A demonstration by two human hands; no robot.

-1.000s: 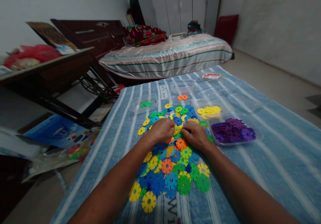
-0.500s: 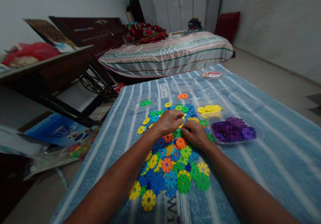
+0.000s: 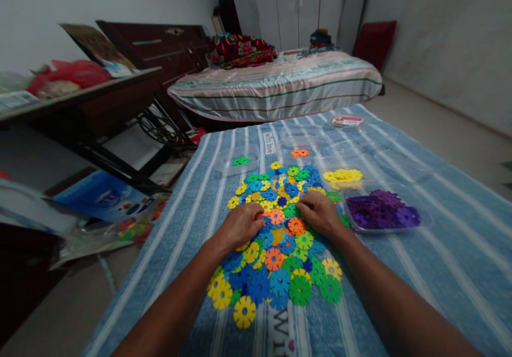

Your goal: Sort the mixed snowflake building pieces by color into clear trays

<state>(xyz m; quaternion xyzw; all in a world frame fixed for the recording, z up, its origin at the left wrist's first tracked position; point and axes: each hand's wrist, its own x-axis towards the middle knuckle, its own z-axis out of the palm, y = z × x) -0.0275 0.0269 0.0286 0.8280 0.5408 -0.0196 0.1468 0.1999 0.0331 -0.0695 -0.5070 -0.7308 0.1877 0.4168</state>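
A heap of coloured plastic snowflake discs [image 3: 280,239] lies on a blue striped cloth [image 3: 400,271]. My left hand [image 3: 240,226] rests palm down on the left side of the heap, fingers curled onto the discs. Just right of it, my right hand [image 3: 320,213] lies on the heap's right side with its fingers bent over discs near an orange one [image 3: 296,225]. What either hand holds is hidden under the fingers.
Clear trays hold purple discs [image 3: 382,210], yellow discs [image 3: 343,175], green discs [image 3: 240,160] and an orange disc [image 3: 300,153]. A striped mattress [image 3: 276,82] lies beyond. A dark table [image 3: 80,106] and a blue packet [image 3: 102,197] stand at the left.
My left hand has drawn back from the far middle of the heap to its left side. My right hand stays about where it was. The view has shifted slightly.
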